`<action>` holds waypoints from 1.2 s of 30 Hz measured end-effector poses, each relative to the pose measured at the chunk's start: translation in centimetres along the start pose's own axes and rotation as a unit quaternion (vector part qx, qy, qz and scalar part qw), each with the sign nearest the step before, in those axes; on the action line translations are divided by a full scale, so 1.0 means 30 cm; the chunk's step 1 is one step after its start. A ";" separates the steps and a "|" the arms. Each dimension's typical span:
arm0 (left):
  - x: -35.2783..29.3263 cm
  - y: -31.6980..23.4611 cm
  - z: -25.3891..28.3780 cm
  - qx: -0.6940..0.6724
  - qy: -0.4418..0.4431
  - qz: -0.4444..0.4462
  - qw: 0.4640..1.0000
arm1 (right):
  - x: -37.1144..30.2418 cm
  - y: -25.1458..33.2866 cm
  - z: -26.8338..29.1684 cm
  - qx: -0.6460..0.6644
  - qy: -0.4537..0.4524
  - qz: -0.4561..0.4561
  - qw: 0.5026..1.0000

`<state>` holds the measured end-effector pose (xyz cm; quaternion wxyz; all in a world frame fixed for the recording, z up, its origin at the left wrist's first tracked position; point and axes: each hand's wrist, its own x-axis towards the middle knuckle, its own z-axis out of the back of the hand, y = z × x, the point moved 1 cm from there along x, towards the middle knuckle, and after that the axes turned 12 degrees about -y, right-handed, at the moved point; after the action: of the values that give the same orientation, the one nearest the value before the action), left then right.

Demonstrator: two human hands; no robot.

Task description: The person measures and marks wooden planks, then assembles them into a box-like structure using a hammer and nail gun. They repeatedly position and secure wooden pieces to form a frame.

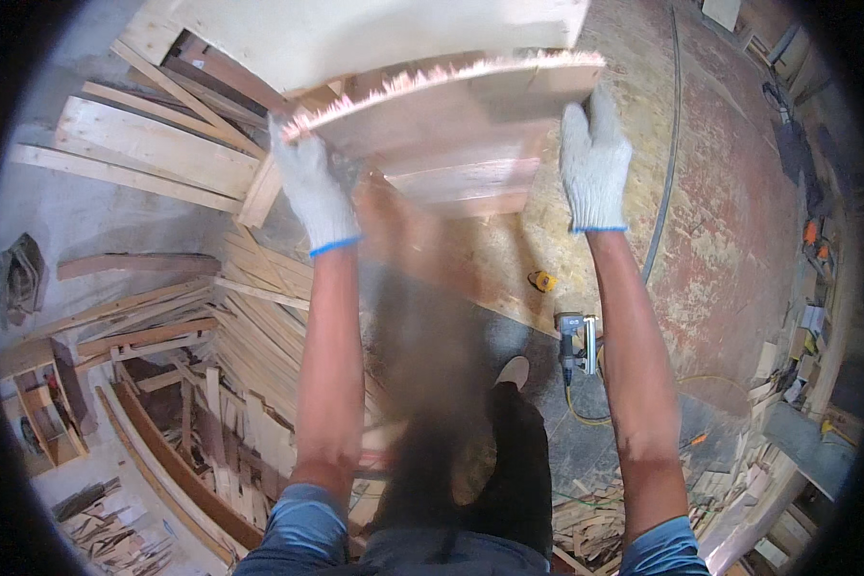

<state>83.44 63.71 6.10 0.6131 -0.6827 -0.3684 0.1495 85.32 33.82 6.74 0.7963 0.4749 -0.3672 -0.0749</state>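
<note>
Brown wood sits at twelve o'clock in my view: a board [451,108] with a ragged pinkish edge, raised between both hands. My left hand [315,192] has its grip closed on one end; my right hand [595,163] grips the other, its fingertips partly hidden. At three o'clock lies a small yellow tape measure [543,280]; at four, a nail gun [568,338]; at ten, pale planks [154,140].

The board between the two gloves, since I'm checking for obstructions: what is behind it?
A large pale panel shows beyond the rough upper edge of the board. Whatever lies directly behind the board's face is covered, so I cannot tell what is there.
</note>
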 end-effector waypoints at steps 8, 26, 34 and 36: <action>0.075 0.120 -0.106 0.034 -0.042 -0.105 0.993 | -0.082 -0.109 -0.223 0.043 -0.080 -0.016 0.996; 0.143 0.232 -0.119 0.080 -0.171 -0.298 0.936 | -0.090 -0.139 -0.266 0.044 -0.080 0.032 0.995; 0.182 0.307 -0.173 0.063 -0.244 -0.415 0.874 | -0.052 -0.188 -0.233 -0.030 -0.263 0.322 0.909; 0.197 0.302 -0.139 0.062 -0.255 -0.415 0.871 | -0.092 -0.039 -0.205 0.055 -0.287 0.371 0.882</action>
<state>93.12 64.94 -0.19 0.5446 -0.3657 -0.7513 0.0727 87.63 38.79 2.64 0.5982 0.3053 -0.7322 0.1131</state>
